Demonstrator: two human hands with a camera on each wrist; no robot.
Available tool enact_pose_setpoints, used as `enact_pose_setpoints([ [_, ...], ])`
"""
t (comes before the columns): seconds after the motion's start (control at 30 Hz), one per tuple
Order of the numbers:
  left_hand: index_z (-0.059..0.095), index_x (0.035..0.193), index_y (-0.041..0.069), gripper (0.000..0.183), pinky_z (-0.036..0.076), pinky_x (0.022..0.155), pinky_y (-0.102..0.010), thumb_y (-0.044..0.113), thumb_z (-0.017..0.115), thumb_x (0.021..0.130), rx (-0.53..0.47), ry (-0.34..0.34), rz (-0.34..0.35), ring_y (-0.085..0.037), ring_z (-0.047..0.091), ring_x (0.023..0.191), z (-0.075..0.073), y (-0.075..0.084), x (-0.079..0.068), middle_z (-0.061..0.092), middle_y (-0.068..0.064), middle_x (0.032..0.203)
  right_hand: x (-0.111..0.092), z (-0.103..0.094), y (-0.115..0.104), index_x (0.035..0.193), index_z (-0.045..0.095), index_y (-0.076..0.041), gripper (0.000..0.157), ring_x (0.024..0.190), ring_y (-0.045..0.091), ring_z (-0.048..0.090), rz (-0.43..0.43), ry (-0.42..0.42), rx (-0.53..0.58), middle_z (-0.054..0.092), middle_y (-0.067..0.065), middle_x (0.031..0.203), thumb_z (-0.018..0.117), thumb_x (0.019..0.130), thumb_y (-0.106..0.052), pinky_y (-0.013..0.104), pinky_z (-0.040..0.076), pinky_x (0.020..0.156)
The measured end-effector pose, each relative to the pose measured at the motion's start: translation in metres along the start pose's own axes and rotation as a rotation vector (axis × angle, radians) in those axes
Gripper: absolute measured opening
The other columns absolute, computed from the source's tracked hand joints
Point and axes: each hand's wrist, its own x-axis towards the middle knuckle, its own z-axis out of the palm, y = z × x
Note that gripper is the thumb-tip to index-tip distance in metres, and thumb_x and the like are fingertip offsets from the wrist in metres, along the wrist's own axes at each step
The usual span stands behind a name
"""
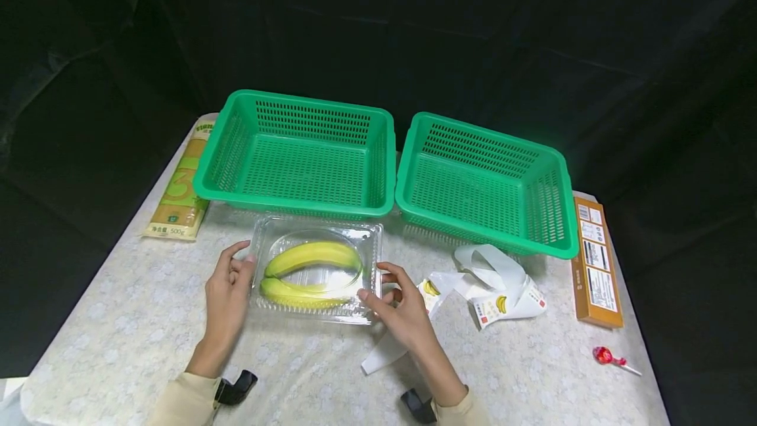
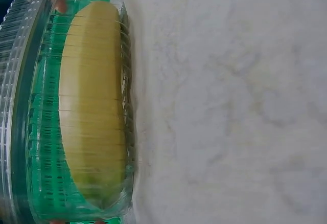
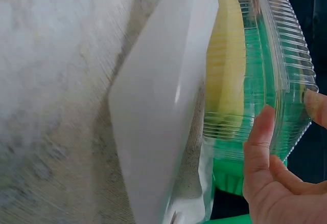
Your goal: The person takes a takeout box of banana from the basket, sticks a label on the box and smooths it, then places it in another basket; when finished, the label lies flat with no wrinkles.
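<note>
A clear plastic clamshell box lies in front of the green baskets, with two yellow bananas inside it. My left hand holds its left side, fingers bent at the edge. At the right front corner, my right hand grips the box, thumb on the top and fingers at the side. In the right wrist view, the thumb and fingers of that hand pinch the rim. One banana shows through the ribbed wall in the left wrist view, where most of the left hand is hidden.
Two green baskets stand side by side at the back. A noodle-like 500g packet lies left, an orange box right. A white strip with banana prints lies beside the right hand. A red lollipop is near the right edge.
</note>
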Motion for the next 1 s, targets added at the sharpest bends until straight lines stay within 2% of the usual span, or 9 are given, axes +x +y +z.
enact_pose_setpoints([
  [0.3, 0.061, 0.134, 0.013, 0.035, 0.036, 0.053, -0.026, 0.029, 0.053, 0.103, 0.012, 0.007, -0.017, -0.005, 0.037, 0.048, 0.003, -0.001, 0.013, 0.050, 0.004, 0.069, 0.013, 0.001, -0.001, 0.139, 0.055, -0.023, 0.060, 0.072, 0.012, 0.060, -0.012, -0.004, 0.027, 0.057, 0.013, 0.123, 0.080, 0.086, -0.032, 0.030, 0.059, 0.064],
  [0.53, 0.060, 0.134, 0.012, 0.036, 0.036, 0.051, -0.026, 0.028, 0.054, 0.103, 0.010, 0.006, -0.025, -0.005, 0.038, 0.048, 0.005, -0.002, 0.018, 0.050, 0.006, 0.069, 0.019, -0.001, -0.001, 0.140, 0.055, -0.021, 0.058, 0.070, 0.014, 0.060, -0.027, -0.021, 0.064, 0.055, 0.014, 0.122, 0.079, 0.087, -0.025, 0.032, 0.058, 0.065],
  [0.8, 0.062, 0.132, 0.012, 0.034, 0.037, 0.052, -0.025, 0.026, 0.056, 0.102, -0.006, 0.019, -0.018, -0.004, 0.039, 0.048, 0.007, -0.002, 0.017, 0.051, 0.007, 0.069, 0.020, -0.001, 0.002, 0.139, 0.055, -0.022, 0.057, 0.071, 0.018, 0.061, -0.025, -0.022, 0.078, 0.055, 0.013, 0.121, 0.079, 0.087, -0.025, 0.033, 0.056, 0.064],
  [1.0, 0.062, 0.132, 0.011, 0.035, 0.036, 0.049, -0.024, 0.028, 0.056, 0.102, 0.022, 0.034, -0.010, -0.004, 0.040, 0.047, 0.007, -0.003, 0.018, 0.054, 0.005, 0.071, 0.020, 0.000, 0.004, 0.140, 0.054, -0.023, 0.057, 0.073, 0.016, 0.061, -0.035, -0.023, 0.076, 0.055, 0.014, 0.121, 0.078, 0.088, -0.026, 0.035, 0.057, 0.065],
])
